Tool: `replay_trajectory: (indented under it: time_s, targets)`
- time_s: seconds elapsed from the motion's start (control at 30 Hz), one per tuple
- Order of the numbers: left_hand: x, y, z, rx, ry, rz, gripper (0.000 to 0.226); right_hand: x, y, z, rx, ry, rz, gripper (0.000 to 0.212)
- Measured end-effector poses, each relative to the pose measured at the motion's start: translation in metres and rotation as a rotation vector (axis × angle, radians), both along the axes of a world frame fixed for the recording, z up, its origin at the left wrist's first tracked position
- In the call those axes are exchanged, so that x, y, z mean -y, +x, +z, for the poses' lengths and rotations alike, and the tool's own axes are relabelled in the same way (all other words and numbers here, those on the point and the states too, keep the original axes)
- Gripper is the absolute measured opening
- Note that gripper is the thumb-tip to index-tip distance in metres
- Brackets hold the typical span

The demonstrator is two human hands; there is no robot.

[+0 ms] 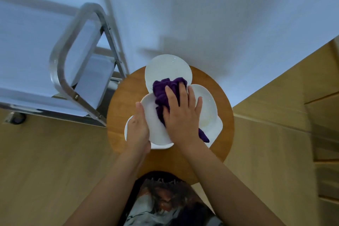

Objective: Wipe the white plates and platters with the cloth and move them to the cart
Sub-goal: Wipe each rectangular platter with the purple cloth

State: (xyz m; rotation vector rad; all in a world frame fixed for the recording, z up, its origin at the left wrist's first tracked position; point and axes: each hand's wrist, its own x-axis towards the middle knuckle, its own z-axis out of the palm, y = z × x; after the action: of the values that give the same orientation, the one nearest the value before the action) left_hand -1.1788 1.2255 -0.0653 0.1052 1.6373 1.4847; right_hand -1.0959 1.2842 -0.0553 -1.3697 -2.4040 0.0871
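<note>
Mid-frame on worktop: left hand grips plate rim, steadying; right hand, fingers flat, presses cloth, wiping.

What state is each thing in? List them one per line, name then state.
Left hand: holds the top plate's left rim.
Right hand: fingers flat, pressing the purple cloth down.
Top plate: being wiped, stacked on other plates.
Far plate: lying flat, partly under the cloth.
Round table: bearing the plates.
Cart: no plates visible on it.
</note>
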Motion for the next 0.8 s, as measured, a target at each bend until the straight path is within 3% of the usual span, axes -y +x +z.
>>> replay_trajectory:
  time_s: [0.1, 0.2, 0.33, 0.47, 0.63, 0.8]
  targets:
    - [0.012, -0.013, 0.008, -0.010, 0.032, 0.079, 0.040, -0.021, 0.021, 0.006, 0.026, 0.013, -0.099, 0.044]
    - [0.020, -0.020, 0.014, -0.016, 0.035, 0.107, 0.040, -0.027, 0.045, 0.004, 0.055, 0.000, 0.025, 0.044]
    - [0.020, -0.027, 0.016, -0.021, -0.017, 0.098, 0.035, -0.007, 0.055, 0.004, -0.044, -0.276, 0.005, 0.044]
    - [0.016, -0.028, 0.018, -0.001, -0.057, 0.113, 0.038, 0.026, 0.049, 0.000, -0.222, -0.396, -0.036, 0.034]
    - [0.010, -0.011, 0.020, 0.093, -0.055, 0.106, 0.037, 0.057, 0.024, 0.004, -0.274, -0.452, 0.039, 0.061]
    - [0.008, -0.012, 0.019, 0.168, -0.090, 0.036, 0.047, 0.062, 0.001, 0.010, -0.268, -0.535, 0.245, 0.062]
